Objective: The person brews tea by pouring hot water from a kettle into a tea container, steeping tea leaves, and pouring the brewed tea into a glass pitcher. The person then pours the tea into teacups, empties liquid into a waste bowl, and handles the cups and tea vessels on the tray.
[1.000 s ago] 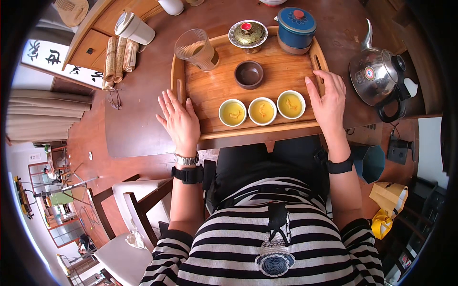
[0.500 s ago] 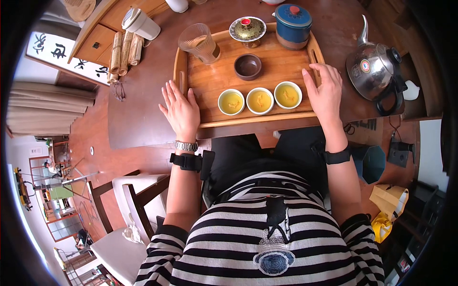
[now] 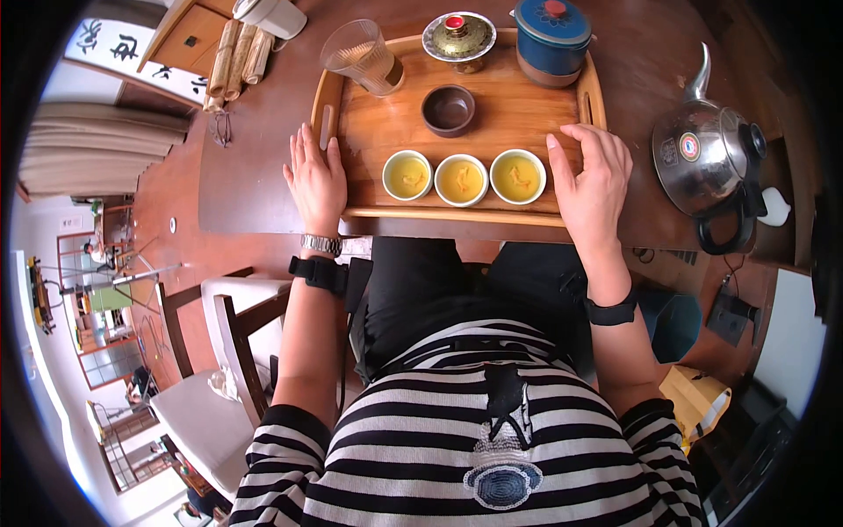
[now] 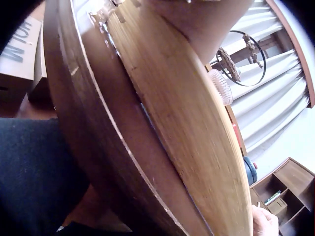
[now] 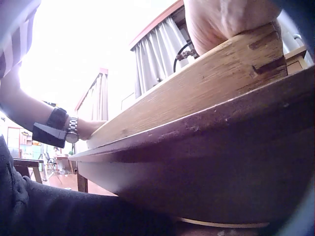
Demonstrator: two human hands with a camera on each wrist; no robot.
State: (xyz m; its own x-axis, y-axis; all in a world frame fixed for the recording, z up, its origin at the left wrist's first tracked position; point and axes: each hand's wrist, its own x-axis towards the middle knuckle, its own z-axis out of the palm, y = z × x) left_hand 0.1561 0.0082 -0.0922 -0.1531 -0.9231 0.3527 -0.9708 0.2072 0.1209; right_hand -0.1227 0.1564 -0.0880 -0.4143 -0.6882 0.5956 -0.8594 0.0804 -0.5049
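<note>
A person in a striped top (image 3: 492, 422) sits before a wooden tray (image 3: 386, 119) on a brown tabletop (image 3: 246, 193), both hands at its sides; clock positions are read from the tray's centre in the head view, twelve being the far side. The left hand (image 3: 318, 180), wearing a metal-banded watch (image 3: 322, 244) at the wrist, lies at eight o'clock with fingers straight, alongside the tray's edge. The right hand (image 3: 597, 171), between three and four o'clock, is over the tray's near corner, thumb spread from gently bent fingers, grasping nothing; whether its palm touches the wood cannot be told. Along the near side, three white-rimmed cups of yellow liquid form a row: the left cup (image 3: 407, 198) at between seven and eight o'clock, the middle cup (image 3: 461, 205) at six, the right cup (image 3: 518, 201) between four and five, nearest the right hand. A small dark bowl (image 3: 448, 111) sits close to the centre, a ribbed glass (image 3: 363, 58) at ten, a lidded golden vessel (image 3: 459, 41) at twelve, and a blue pot (image 3: 551, 41) between one and two. Off the tray, a steel kettle (image 3: 707, 158) stands past three o'clock, while bamboo rolls (image 3: 233, 61) lie toward ten.
</note>
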